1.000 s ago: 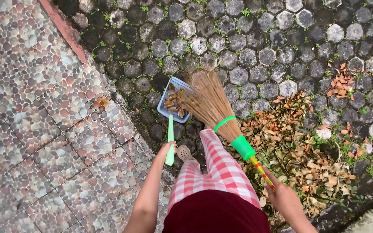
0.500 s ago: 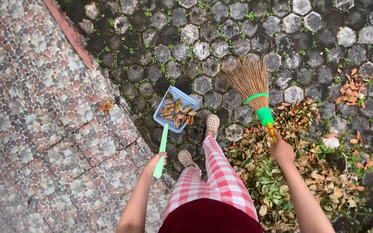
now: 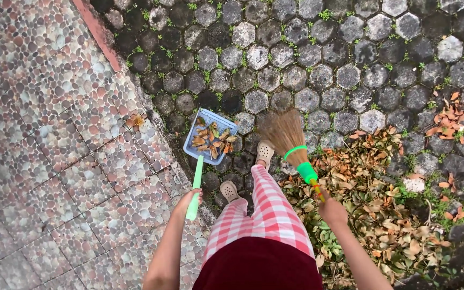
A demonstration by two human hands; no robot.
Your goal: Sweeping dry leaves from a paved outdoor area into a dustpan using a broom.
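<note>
- since half a second ago, the one stick broom (image 3: 287, 135) has swung in from the pavers to just beside the forward foot.
- right hand (image 3: 330, 208) stays wrapped round its striped handle.
- left hand (image 3: 189, 200) is closed on the green handle of the one blue dustpan (image 3: 211, 136), which holds several dry leaves.
- one leaf pile (image 3: 374, 188) lies at right.
</note>
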